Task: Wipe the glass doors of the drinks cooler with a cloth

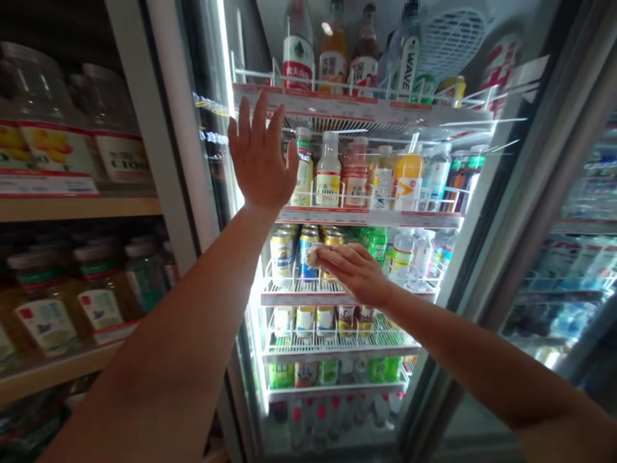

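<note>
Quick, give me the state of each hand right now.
Left hand: open, fingers spread, raised at the fridge door's edge, holding nothing.
Right hand: curled over a can on the wire shelf.

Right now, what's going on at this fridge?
A person stands at an open drinks fridge. The left hand is raised flat with fingers spread, at the edge of the glass door. The right hand reaches into the third shelf, its fingers on a can among the row of cans. Bottles fill the shelves above.
</note>
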`<control>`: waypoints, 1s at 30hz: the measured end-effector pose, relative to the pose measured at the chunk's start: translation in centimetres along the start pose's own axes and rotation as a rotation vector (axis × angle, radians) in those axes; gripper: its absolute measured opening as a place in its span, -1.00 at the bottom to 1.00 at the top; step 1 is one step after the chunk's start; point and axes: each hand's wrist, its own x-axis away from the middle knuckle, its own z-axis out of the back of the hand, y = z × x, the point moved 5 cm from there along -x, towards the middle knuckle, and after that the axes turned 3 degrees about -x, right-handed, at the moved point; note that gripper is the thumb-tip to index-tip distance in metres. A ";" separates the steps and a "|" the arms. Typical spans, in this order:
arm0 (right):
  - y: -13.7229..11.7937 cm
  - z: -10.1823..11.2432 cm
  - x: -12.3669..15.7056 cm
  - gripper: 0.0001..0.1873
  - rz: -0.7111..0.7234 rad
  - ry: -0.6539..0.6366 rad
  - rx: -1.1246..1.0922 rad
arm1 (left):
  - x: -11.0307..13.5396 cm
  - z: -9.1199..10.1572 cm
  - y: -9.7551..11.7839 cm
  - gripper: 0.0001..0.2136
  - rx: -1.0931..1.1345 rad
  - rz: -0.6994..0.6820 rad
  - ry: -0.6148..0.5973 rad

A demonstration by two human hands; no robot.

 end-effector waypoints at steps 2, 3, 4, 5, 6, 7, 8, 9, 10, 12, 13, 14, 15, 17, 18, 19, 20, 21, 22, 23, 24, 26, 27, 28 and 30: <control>-0.1 0.0 0.4 -0.20 0.030 -0.036 0.001 | 0.0 0.0 0.0 -0.43 -0.008 0.005 0.000; 0.1 0.2 0.5 -0.20 0.018 -0.033 0.009 | -0.1 0.0 0.0 -0.42 -0.016 0.010 -0.005; 0.4 0.5 0.5 -0.19 -0.009 -0.016 0.018 | -0.1 -0.1 0.0 -0.41 -0.015 0.017 -0.012; 0.8 0.8 0.4 -0.18 -0.044 0.010 0.026 | -0.1 -0.1 0.0 -0.39 -0.003 0.024 -0.022; 1.1 1.1 0.4 -0.17 -0.081 0.034 0.028 | -0.2 -0.2 0.0 -0.39 0.009 0.029 -0.035; 1.4 1.4 0.5 -0.16 -0.111 0.055 0.025 | -0.2 -0.2 -0.1 -0.38 0.015 0.035 -0.042; 1.5 1.6 0.6 -0.15 -0.132 0.070 0.019 | -0.2 -0.2 -0.1 -0.38 0.015 0.039 -0.044; 1.4 1.6 0.7 -0.14 -0.137 0.074 0.012 | -0.2 -0.2 -0.1 -0.39 0.016 0.038 -0.040; 1.2 1.6 0.8 -0.14 -0.126 0.062 0.005 | -0.1 -0.1 -0.1 -0.40 0.019 0.032 -0.028; 0.7 1.4 1.1 -0.15 -0.079 0.010 -0.011 | -0.1 0.0 -0.1 -0.41 0.020 0.017 -0.011; 0.5 1.3 1.2 -0.15 -0.051 -0.018 -0.019 | -0.1 0.0 -0.1 -0.41 0.021 0.013 -0.004; 0.5 1.2 1.3 -0.15 -0.034 -0.040 -0.023 | -0.1 0.0 -0.1 -0.41 0.013 0.009 -0.001; 0.6 1.3 1.3 -0.15 -0.035 -0.045 -0.022 | -0.1 0.0 -0.1 -0.41 -0.004 0.006 -0.002; 1.3 1.6 1.5 -0.16 -0.083 -0.008 -0.001 | -0.1 0.0 -0.1 -0.40 -0.039 0.006 0.003; 1.6 1.8 1.5 -0.16 -0.112 0.022 0.012 | 0.1 0.0 -0.1 -0.40 -0.036 0.007 0.005; 1.8 1.9 1.7 -0.16 -0.138 0.046 0.021 | 0.3 0.0 -0.1 -0.40 -0.019 0.009 0.002; 1.9 1.9 1.9 -0.17 -0.155 0.063 0.024 | 0.6 -0.1 0.0 -0.41 0.006 0.012 -0.003; 1.8 1.8 2.1 -0.18 -0.157 0.069 0.018 | 0.9 -0.1 0.0 -0.42 0.032 0.015 -0.010; 1.6 1.6 2.3 -0.19 -0.142 0.063 0.007 | 1.3 -0.1 0.1 -0.43 0.052 0.013 -0.020; 1.2 1.4 2.5 -0.21 -0.112 0.050 -0.004 | 1.7 -0.2 0.2 -0.44 0.056 0.006 -0.031; 0.9 1.3 2.6 -0.24 -0.071 0.032 -0.010 | 2.1 -0.1 0.4 -0.44 0.041 -0.006 -0.036; 0.6 1.3 2.8 -0.30 0.022 -0.002 -0.012 | 2.8 0.0 0.7 -0.46 -0.019 -0.035 -0.037; 0.9 1.5 2.9 -0.31 0.040 -0.002 -0.005 | 3.1 0.0 0.8 -0.47 -0.039 -0.048 -0.035; 1.4 1.9 2.8 -0.31 0.024 0.020 0.008 | 3.4 0.1 0.9 -0.48 -0.050 -0.055 -0.029; 3.1 2.8 2.9 -0.26 -0.085 0.098 0.028 | 3.9 0.3 1.0 -0.48 -0.040 -0.059 -0.020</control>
